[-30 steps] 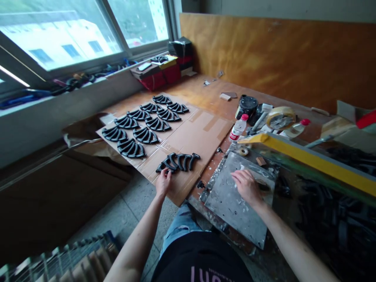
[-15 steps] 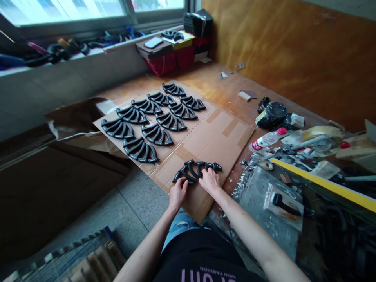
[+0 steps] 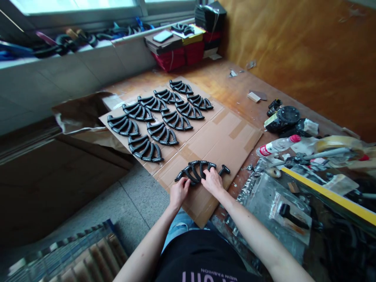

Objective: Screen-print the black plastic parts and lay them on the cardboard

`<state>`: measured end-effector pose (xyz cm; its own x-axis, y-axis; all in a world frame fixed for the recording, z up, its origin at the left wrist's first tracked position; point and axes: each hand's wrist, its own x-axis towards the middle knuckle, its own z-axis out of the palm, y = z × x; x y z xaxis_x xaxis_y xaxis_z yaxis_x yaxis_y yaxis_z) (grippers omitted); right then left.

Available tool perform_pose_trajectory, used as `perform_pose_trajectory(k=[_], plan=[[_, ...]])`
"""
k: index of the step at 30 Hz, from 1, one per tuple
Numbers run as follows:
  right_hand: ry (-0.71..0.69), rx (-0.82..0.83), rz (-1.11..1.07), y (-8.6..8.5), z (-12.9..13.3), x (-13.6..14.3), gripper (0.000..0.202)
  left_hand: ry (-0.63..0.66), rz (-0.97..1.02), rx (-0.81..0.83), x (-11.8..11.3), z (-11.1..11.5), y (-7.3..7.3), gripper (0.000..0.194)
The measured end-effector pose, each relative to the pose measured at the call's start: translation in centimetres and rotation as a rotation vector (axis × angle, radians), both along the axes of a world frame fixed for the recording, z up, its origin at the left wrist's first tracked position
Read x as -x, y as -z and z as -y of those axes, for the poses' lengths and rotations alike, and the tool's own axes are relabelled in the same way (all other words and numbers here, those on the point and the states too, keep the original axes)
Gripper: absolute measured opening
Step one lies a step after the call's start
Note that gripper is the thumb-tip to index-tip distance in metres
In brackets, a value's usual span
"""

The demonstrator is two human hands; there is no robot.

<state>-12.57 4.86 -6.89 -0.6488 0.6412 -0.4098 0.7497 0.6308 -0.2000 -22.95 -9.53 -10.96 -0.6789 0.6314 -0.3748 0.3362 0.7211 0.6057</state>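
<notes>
A fan-shaped row of black, curved, tube-like pieces (image 3: 194,169) lies at the near end of a flattened cardboard sheet (image 3: 214,131). My left hand (image 3: 179,192) pinches the lower left part of this fan, thumb and fingers closed on it. At its right side my right hand (image 3: 212,181) has bent fingers closed on the lower ends of the curved pieces, and the fingertips are partly hidden. One loose T-shaped black piece (image 3: 225,170) lies just right of my right hand, apart from the fan. Farther up the cardboard are several similar black fans (image 3: 146,149) in two rows.
Right of the cardboard lie a bottle with a red cap (image 3: 277,146), a black jar (image 3: 286,116) and a tape roll (image 3: 274,172). A yellow-edged bin (image 3: 329,194) stands nearer. Red and black stacks (image 3: 169,58) sit at the back by the window sill (image 3: 100,51).
The view has shifted slightly. The gap between the fan and the loose T-shaped piece has widened, with the fan drawn a little left. Both hands stay on the fan.
</notes>
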Motion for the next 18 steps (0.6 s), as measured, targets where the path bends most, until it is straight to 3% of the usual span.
perform_pose_trajectory(k=[6, 11, 18], plan=[[0.189, 0.082, -0.033, 1.1, 1.3, 0.5, 0.047, 0.1, -0.164, 0.123, 4.9, -3.2, -1.1, 0.042], [0.243, 0.091, -0.043, 1.0, 1.5, 0.7, 0.043, 0.117, -0.26, 0.296, 5.2, -5.0, -1.7, 0.046], [0.216, 0.079, -0.039, 0.5, 1.3, -0.1, 0.039, 0.131, -0.33, 0.314, 6.3, -5.5, -1.5, 0.044]])
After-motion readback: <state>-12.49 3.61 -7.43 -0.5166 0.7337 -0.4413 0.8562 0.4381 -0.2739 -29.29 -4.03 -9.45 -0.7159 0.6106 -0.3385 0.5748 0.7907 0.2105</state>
